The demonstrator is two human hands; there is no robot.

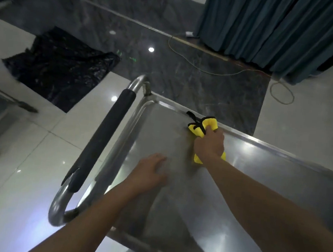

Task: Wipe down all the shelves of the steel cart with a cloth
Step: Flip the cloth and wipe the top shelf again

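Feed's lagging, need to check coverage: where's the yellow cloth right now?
Head view: the yellow cloth is on the top shelf, gripped by the right hand by the far rim, near the handle-end corner.

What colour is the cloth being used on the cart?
Yellow with black edging; the cloth shows in the head view, gripped by the right hand.

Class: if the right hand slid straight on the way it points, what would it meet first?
Probably the raised far rim of the steel cart's top shelf; the right hand gripping the yellow cloth is already close to it.
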